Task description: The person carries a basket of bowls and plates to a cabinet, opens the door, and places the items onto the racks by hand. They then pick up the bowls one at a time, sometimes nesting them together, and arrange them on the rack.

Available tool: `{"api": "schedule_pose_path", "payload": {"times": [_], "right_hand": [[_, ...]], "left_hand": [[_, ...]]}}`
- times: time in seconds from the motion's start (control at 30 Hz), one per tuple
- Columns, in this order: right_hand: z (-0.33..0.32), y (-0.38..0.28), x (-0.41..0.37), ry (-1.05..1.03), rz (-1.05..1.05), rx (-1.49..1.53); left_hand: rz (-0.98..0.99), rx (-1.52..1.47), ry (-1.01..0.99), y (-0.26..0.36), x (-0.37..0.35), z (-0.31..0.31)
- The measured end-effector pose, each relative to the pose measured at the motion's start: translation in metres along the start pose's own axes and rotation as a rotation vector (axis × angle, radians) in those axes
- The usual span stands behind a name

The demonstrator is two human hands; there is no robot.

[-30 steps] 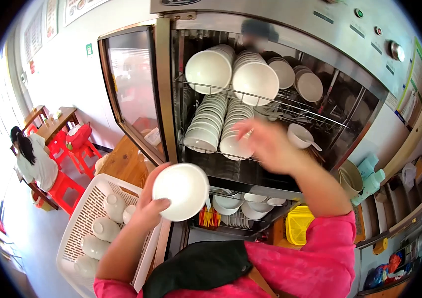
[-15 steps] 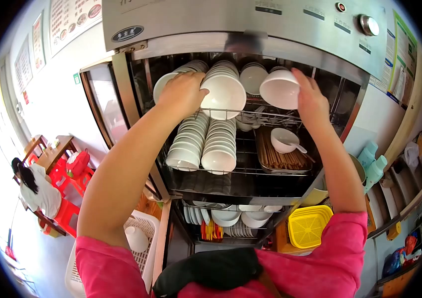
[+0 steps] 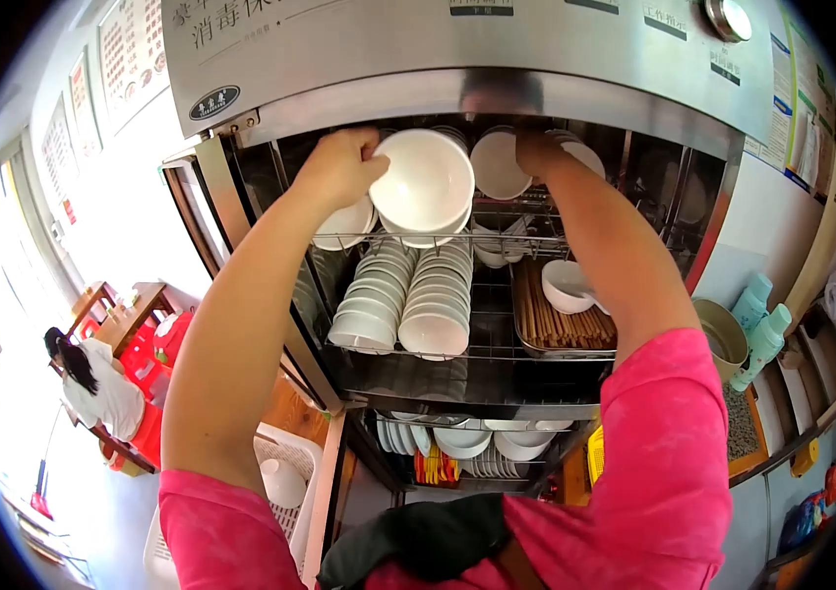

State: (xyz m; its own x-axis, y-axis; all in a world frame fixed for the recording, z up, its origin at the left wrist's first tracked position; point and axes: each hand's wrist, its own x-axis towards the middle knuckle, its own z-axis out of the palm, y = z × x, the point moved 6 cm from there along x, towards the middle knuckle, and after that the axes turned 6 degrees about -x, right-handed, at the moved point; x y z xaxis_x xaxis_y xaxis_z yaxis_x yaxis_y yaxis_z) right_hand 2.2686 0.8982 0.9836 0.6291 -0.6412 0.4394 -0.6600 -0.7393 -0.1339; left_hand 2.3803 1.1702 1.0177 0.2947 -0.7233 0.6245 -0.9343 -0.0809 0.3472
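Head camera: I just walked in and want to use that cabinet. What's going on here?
A person in pink sleeves has both hands in the top rack of a steel dish cabinet. The left hand grips a white bowl by its rim. The right hand is deeper among bowls on the right; its grip is hidden. The rack below holds rows of bowls and a tray of chopsticks.

Printed large at 11 o'clock on the steel cabinet panel [image 3: 388, 49]: 消毒保, cut off by the top edge. Just below, at 10 o'clock, an oval badge [image 3: 214, 101], characters too small to read. Along the panel at 12 and 1 o'clock, small dark labels [image 3: 669, 22], illegible. On wall menus [image 3: 128, 54] at 10 o'clock and a notice [image 3: 800, 108] at 2 o'clock, print too fine to read.
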Motion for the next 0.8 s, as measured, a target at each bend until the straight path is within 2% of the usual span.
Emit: {"api": "schedule_pose_path", "payload": {"times": [0.03,0.1,0.17,0.2,0.23,0.27,0.3,0.33,0.4,0.43,0.47,0.5,0.53,0.6,0.63,0.7,0.8], "right_hand": [[-0.006,-0.006,-0.012,-0.008,-0.004,0.004],[-0.046,-0.04,-0.054,0.42,-0.146,-0.242],[-0.05,-0.057,-0.062,0.267,-0.374,0.142],[-0.052,-0.068,-0.097,-0.037,-0.342,0.572],[-0.063,-0.084,-0.143,-0.154,-0.35,0.874],[-0.068,-0.097,-0.178,-0.265,-0.445,1.011],[-0.059,-0.1,-0.196,-0.33,-0.424,0.987],[-0.059,-0.103,-0.219,-0.219,-0.433,1.06],[-0.039,-0.101,-0.244,0.039,-0.429,1.091],[-0.024,-0.104,-0.262,-0.017,-0.32,1.286],[-0.007,-0.111,-0.279,-0.079,-0.2,1.475],[0.012,-0.116,-0.288,0.16,-0.323,1.468],[0.031,-0.123,-0.299,0.228,-0.328,1.452],[0.066,-0.139,-0.317,0.242,-0.173,1.526],[0.082,-0.146,-0.325,0.22,-0.175,1.532],[0.101,-0.154,-0.336,0.238,-0.123,1.496],[0.107,-0.167,-0.348,0.236,-0.199,1.408]], "left_hand": [[-0.056,-0.143,-0.002,-0.006,-0.001,0.0],[-0.163,-0.327,-0.017,-0.001,-0.013,-0.008],[-0.141,-0.317,-0.028,0.005,-0.026,-0.013],[-0.109,-0.315,-0.042,0.009,-0.032,-0.014],[-0.083,-0.325,-0.062,0.013,-0.039,-0.012],[-0.092,-0.326,-0.06,0.018,-0.048,-0.011],[-0.008,-0.252,-0.032,0.028,-0.059,-0.011],[0.073,-0.177,-0.007,0.039,-0.073,-0.009],[0.005,-0.358,0.075,0.048,-0.112,0.002],[-0.062,-0.428,0.153,0.048,-0.132,0.009],[-0.018,-0.484,0.289,0.046,-0.154,0.014],[-0.049,-0.579,0.335,0.034,-0.172,0.025],[-0.081,-0.67,0.379,0.022,-0.189,0.037],[-0.05,-0.634,0.483,0.012,-0.218,0.053],[-0.156,-0.671,0.453,0.007,-0.229,0.061],[-0.192,-0.698,0.502,-0.007,-0.244,0.068],[-0.239,-0.686,0.564,-0.019,-0.258,0.069]]}}
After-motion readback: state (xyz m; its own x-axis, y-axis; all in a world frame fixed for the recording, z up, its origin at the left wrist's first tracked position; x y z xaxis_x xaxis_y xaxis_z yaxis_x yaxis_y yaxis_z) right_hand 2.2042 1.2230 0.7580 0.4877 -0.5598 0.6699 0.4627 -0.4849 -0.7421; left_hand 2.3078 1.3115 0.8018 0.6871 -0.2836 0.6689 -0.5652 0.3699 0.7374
